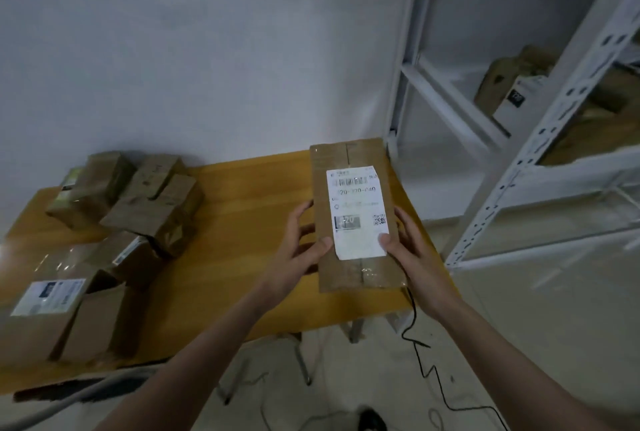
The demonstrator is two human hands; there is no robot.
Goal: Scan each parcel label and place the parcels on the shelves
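Both hands, the left hand and right hand, are gripping a labelled parcel mid-frame; some parcels are sitting on the shelves upper right, while a pile is waiting at left.

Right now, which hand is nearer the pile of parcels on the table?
Left. The left hand grips the held parcel's pile-facing edge; the right hand grips the far edge, away from the pile.

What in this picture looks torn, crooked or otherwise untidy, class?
The white label on the held parcel has a ragged, torn top right corner and sits slightly crooked. The parcels on the table lie in a loose heap at mixed angles. A black cable trails off the table edge to the floor.
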